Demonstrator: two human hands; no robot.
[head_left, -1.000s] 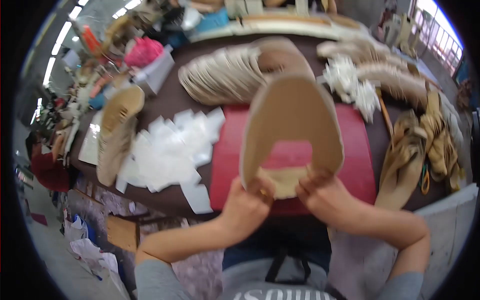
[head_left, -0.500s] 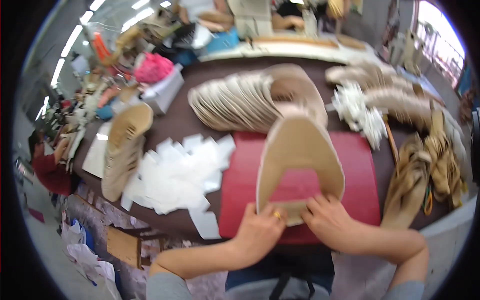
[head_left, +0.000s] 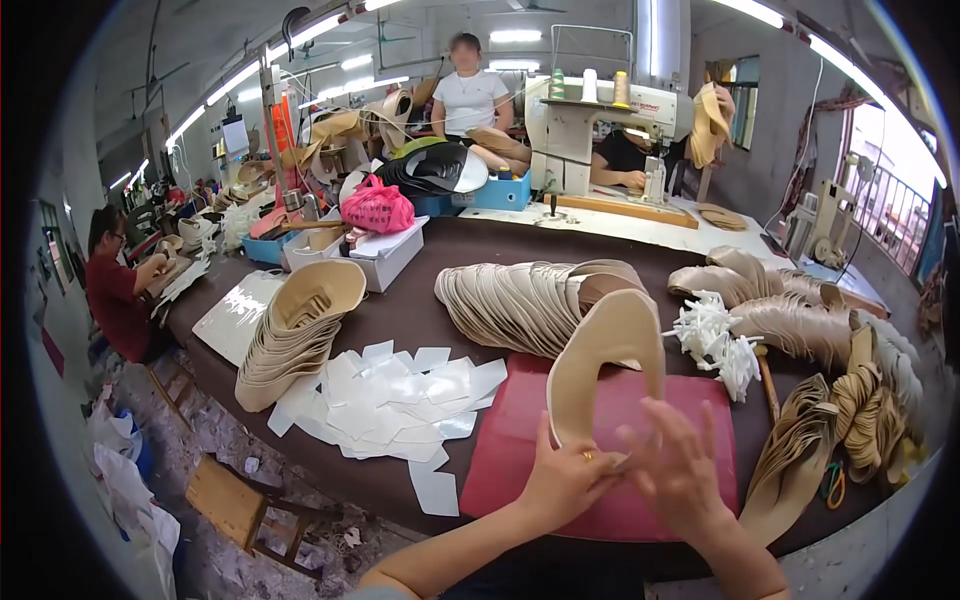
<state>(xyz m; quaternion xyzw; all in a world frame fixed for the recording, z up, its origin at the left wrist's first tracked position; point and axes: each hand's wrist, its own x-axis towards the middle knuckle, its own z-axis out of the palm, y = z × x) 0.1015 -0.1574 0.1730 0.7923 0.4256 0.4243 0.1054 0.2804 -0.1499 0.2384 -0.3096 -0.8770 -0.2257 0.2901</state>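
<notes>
Beige shoe piece (head_left: 606, 365) being pinched at lower end by left hand (head_left: 565, 480) over red mat (head_left: 520, 440). Right hand (head_left: 678, 468) open, blurred, fingers spread alongside. Piece best kept flat, edges aligned.

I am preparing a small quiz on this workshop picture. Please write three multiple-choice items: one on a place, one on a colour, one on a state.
1. Where do the white paper pieces lie?
A. left of the red mat
B. on the sewing machine
C. on the floor

2. What colour is the mat under the hands?
A. blue
B. red
C. green

3. How is the beige curved piece held?
A. flat on the table
B. raised, its lower end in the left hand
C. hung on a hook

Answers:
1 A, they spread on the brown table beside the mat.
2 B, it shows red around the right hand.
3 B, the left fingers grip its lower end.
</notes>
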